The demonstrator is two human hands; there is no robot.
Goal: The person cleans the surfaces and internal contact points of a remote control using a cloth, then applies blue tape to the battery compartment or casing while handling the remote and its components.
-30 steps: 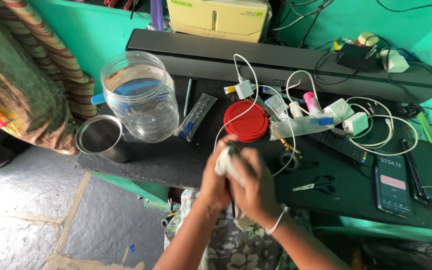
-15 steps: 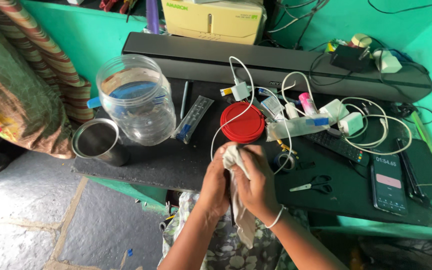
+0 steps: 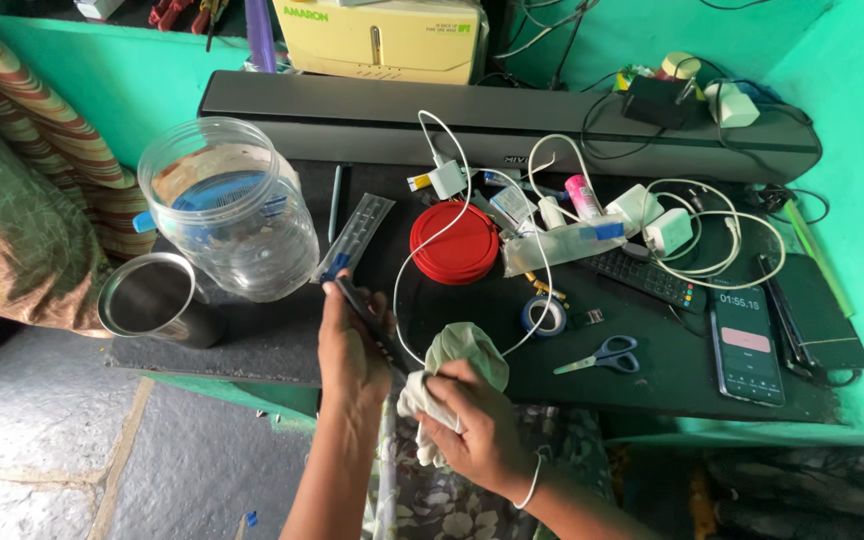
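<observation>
Head view: hands no longer bunched together w/ the cloth. Left hand [image 3: 350, 345] now grips a slim dark comb-like tool [image 3: 367, 318], lifted over the black tabletop [image 3: 272, 340]; right hand [image 3: 472, 430] clenches a crumpled pale cloth [image 3: 457, 365] at its lower end. Wiping looks underway.
</observation>
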